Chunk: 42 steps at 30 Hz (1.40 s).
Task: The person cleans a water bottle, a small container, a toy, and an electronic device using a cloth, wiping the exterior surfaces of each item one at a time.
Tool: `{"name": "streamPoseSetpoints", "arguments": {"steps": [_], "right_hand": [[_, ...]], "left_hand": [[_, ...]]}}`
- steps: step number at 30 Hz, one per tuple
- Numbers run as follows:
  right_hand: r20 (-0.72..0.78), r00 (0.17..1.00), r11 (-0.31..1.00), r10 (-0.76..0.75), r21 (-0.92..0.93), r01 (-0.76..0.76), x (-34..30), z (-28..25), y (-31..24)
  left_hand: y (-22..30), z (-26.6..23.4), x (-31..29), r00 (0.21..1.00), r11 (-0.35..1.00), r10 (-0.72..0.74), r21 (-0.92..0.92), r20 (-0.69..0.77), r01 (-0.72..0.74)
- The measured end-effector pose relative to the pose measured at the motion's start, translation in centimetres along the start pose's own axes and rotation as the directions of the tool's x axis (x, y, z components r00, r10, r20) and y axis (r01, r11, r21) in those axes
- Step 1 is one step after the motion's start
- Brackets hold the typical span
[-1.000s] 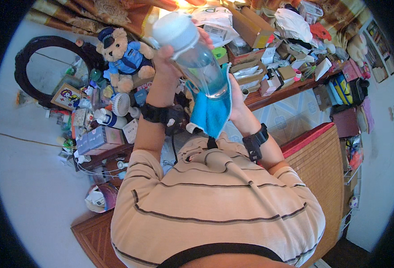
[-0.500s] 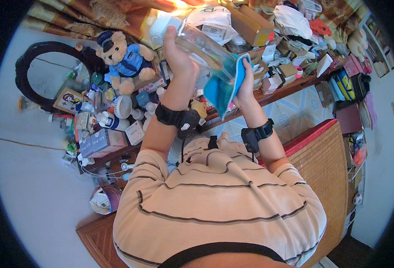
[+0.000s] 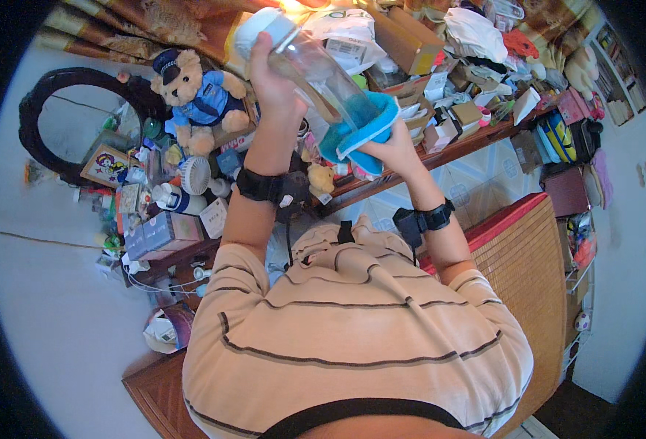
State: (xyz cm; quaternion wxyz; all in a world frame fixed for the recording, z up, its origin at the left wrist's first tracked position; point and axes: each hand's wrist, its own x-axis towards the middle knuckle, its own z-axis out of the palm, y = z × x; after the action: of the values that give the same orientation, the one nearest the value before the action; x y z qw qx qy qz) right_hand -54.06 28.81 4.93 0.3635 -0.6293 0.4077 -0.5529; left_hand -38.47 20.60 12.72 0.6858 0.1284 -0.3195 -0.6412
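My left hand (image 3: pixel 273 82) grips a clear plastic bottle (image 3: pixel 316 73) near its white cap end, holding it tilted up in front of the shelf. My right hand (image 3: pixel 386 146) holds a blue cloth (image 3: pixel 363 130) wrapped around the bottle's lower end. Both wrists wear black bands. My striped beige shirt fills the lower part of the picture.
A cluttered wooden shelf (image 3: pixel 477 139) runs behind the hands with boxes, bags and small toys. A teddy bear in blue uniform (image 3: pixel 195 99) sits at the left beside a round black mirror (image 3: pixel 74 124). A woven mat with a red edge (image 3: pixel 535 256) lies at the right.
The bottle has tilted from nearly upright to slanting, cap end to the upper left. The cloth has slid to the bottle's base, and both hands have risen a little.
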Motion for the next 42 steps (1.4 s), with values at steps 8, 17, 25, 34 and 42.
{"name": "streamPoseSetpoints", "arguments": {"steps": [8,17,25,34,42], "right_hand": [[0.52,0.845,0.913,0.128,0.27,-0.304,0.3,-0.3,0.7],[0.805,0.547,0.356,0.227,0.454,-0.817,-2.2,1.3,3.5],[0.623,0.772,0.614,0.124,0.563,-0.553,-1.6,0.4,3.1],[-0.002,0.998,0.991,0.06,-0.118,-0.059,-0.3,1.5,-1.4],[-0.114,0.993,0.981,-0.016,-0.192,-0.006,-0.2,1.7,-1.2]], "left_hand": [[-0.3,0.2,-1.8,0.871,0.977,-0.195,0.166,0.451,0.132],[-1.8,-0.1,-3.2,0.738,0.912,-0.342,0.017,0.582,0.409],[-2.2,0.0,-3.9,0.828,0.934,-0.356,0.145,0.432,0.326],[-3.1,1.3,-4.7,0.989,0.943,-0.061,0.334,0.133,0.013],[-3.4,2.1,-4.4,0.966,0.902,-0.179,0.423,0.184,0.087]]}}
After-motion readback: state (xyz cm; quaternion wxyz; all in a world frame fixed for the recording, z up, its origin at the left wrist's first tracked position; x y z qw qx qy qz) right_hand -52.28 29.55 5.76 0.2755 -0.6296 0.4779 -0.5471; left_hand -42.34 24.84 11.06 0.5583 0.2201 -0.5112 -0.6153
